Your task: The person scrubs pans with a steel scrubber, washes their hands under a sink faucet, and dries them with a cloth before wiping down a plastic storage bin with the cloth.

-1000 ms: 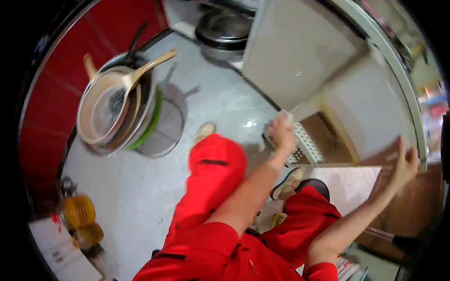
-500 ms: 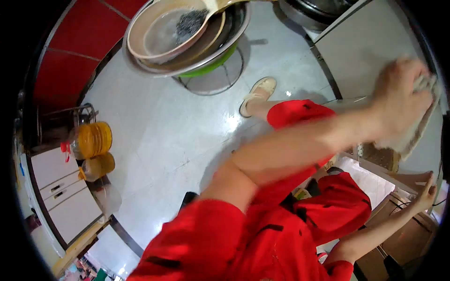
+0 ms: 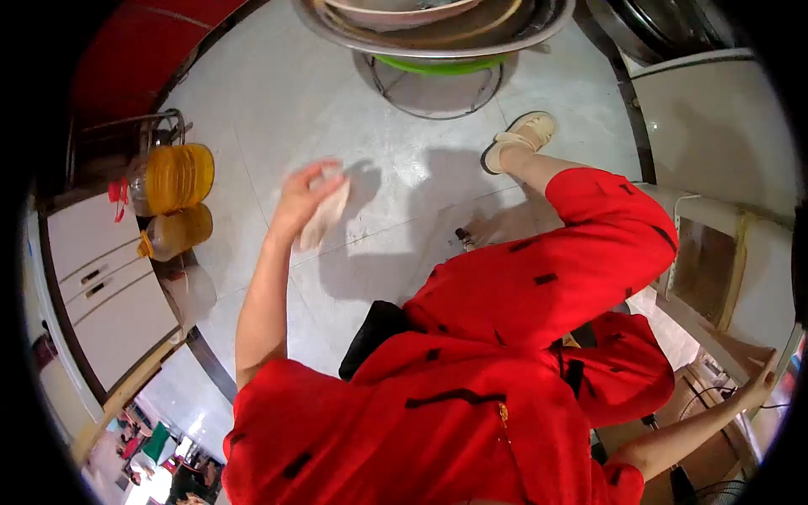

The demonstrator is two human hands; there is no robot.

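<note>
My left hand [image 3: 305, 198] is held out over the floor at the left, blurred by motion. Its fingers are closed on a pale cloth [image 3: 326, 217], which hangs below them. At the far right, my right hand [image 3: 761, 383] rests against the edge of a white cabinet panel [image 3: 764, 286]. Its fingers look stretched out, with no held thing visible. Beside that hand, the cabinet has a framed opening [image 3: 705, 261].
A metal basin [image 3: 438, 52] with a pan inside stands on a wire stand [image 3: 442, 114] at the top. Bottles of yellow oil [image 3: 179, 178] stand at the left by white drawers [image 3: 93, 273]. My bent leg [image 3: 547, 278] crosses the middle. Dark pots [image 3: 665, 29] are at top right.
My left hand has swung with the cloth from the cabinet at the right to over the floor at the left. The view has shifted; my right hand stays at the panel edge.
</note>
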